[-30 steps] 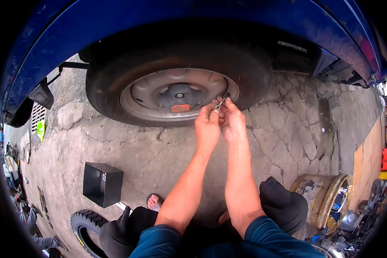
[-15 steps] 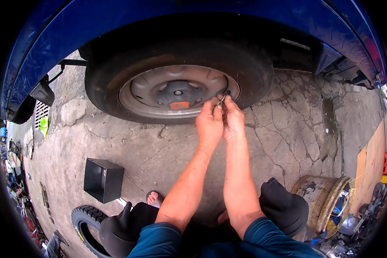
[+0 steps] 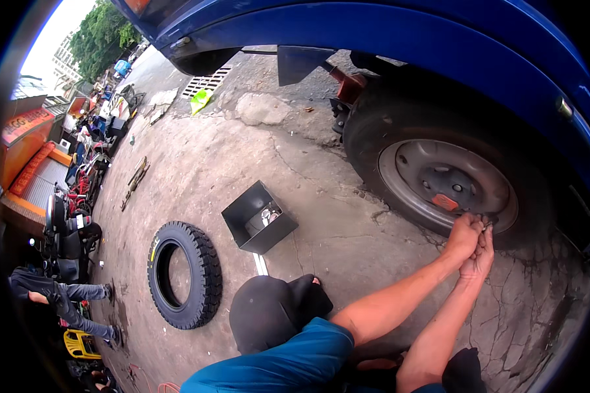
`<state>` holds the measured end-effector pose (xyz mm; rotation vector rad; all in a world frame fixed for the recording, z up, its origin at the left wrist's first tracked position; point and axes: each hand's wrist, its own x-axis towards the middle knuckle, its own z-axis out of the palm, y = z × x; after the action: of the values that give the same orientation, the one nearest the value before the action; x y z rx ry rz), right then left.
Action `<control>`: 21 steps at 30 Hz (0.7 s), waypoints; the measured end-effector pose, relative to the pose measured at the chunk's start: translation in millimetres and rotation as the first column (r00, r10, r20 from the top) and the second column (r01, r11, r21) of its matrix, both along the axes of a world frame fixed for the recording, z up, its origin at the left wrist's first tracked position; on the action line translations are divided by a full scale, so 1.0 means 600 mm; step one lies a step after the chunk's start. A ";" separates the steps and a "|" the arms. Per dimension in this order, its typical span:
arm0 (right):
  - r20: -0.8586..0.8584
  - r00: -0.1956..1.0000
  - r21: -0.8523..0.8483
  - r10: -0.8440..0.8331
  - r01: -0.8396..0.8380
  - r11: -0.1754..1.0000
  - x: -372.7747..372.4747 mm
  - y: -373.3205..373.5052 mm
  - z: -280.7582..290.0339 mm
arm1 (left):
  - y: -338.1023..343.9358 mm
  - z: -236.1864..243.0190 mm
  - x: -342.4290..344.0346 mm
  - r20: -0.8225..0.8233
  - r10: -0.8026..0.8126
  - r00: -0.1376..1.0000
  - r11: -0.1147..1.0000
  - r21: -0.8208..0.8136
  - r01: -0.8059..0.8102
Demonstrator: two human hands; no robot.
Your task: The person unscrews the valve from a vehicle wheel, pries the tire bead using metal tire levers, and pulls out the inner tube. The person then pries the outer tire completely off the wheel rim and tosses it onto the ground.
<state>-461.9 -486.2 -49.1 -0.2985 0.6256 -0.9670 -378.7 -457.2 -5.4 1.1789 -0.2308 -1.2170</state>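
My left hand and my right hand are together at the lower right edge of the steel wheel rim, both with fingers closed around something small at the valve area, too small and hidden to make out. A red-orange piece rests on the rim just left of my fingers, below the hub. The wheel's black tire stands on cracked concrete under the blue bodywork of a vehicle.
An open black metal box and a loose treaded tire lie to my left. Farther left are a person's legs, a yellow plastic chair, parked two-wheelers and assorted clutter. A drain grate lies beyond, near a bright green item.
My view has swung left, so the wheel and my hands appear farther right and the left side of the yard shows. Both hands stay together at the rim.
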 end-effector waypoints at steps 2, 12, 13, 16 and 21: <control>-0.233 0.972 -0.001 -0.024 0.024 1.000 0.012 0.001 0.015 | 0.008 0.000 0.002 0.425 0.012 0.905 1.000 -0.022 -0.003; -0.023 0.997 -0.081 0.070 -0.072 0.994 0.005 -0.028 -0.036 | -0.008 -0.009 0.008 0.635 -0.034 0.772 0.998 -0.014 0.056; 0.039 0.996 -0.060 0.086 -0.083 0.995 0.005 -0.027 -0.037 | -0.010 -0.015 0.006 0.636 -0.028 0.771 0.999 -0.016 0.050; 0.224 0.968 0.000 0.116 -0.119 0.993 0.004 -0.030 -0.048 | -0.005 -0.001 0.013 0.645 -0.077 0.760 0.997 0.036 0.071; 0.287 0.933 -0.082 0.216 -0.201 0.976 0.000 -0.030 -0.048 | 0.017 0.032 0.023 0.849 -0.200 0.489 0.974 0.119 0.192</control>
<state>-462.0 -503.9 -78.1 -0.2538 0.2891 -0.8023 -364.8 -447.1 13.9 1.7399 -1.1550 -0.6969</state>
